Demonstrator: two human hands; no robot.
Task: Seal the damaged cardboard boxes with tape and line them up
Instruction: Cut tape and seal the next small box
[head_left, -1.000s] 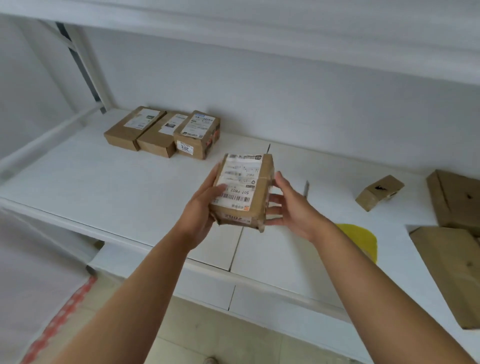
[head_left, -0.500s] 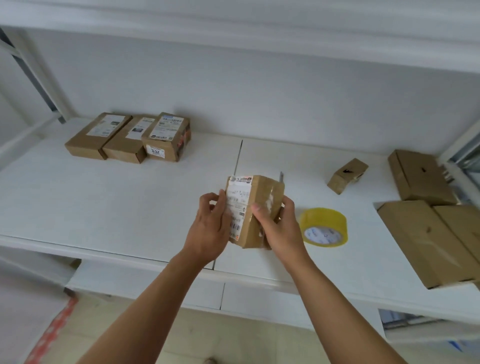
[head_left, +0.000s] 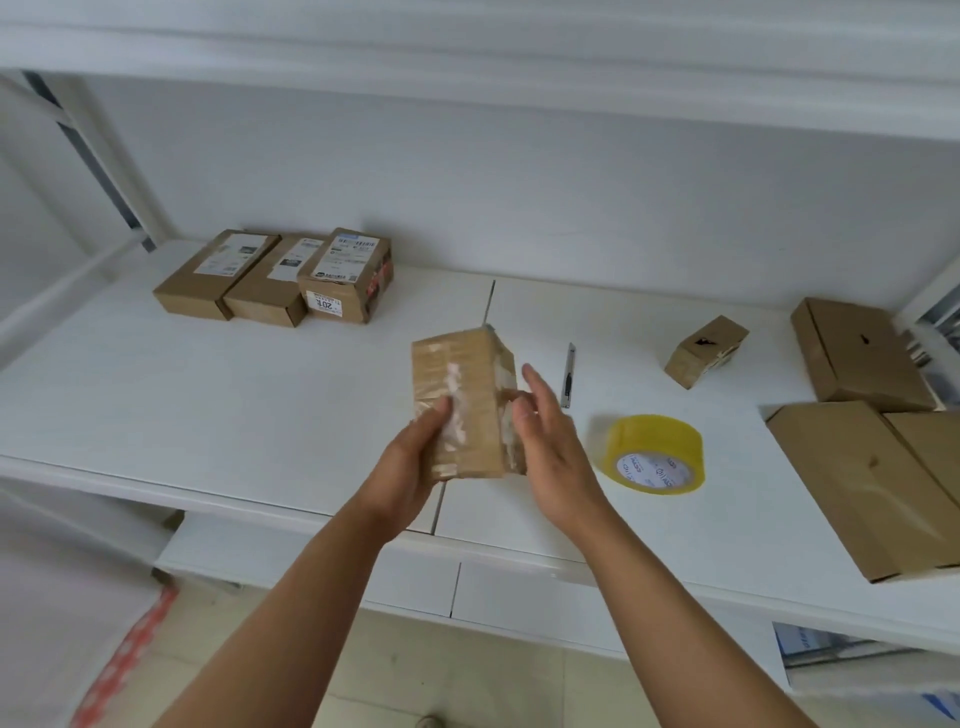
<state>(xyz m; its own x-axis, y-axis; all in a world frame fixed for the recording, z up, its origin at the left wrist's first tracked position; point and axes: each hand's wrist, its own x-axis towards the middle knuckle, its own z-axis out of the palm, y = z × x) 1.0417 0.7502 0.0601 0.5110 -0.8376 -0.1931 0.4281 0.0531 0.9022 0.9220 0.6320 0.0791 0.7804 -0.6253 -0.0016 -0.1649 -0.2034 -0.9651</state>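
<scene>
The white shelf carries untaped boxes on the right and three lined-up boxes far left. Over its front edge, the left hand grips a taped box upright, likely for inspection; the right hand is released beside it, tape roll near.

Both bare forearms are reaching forward; the left hand is gripping with its thumb raised, the right hand is hovering alongside, fingers straight.
</scene>
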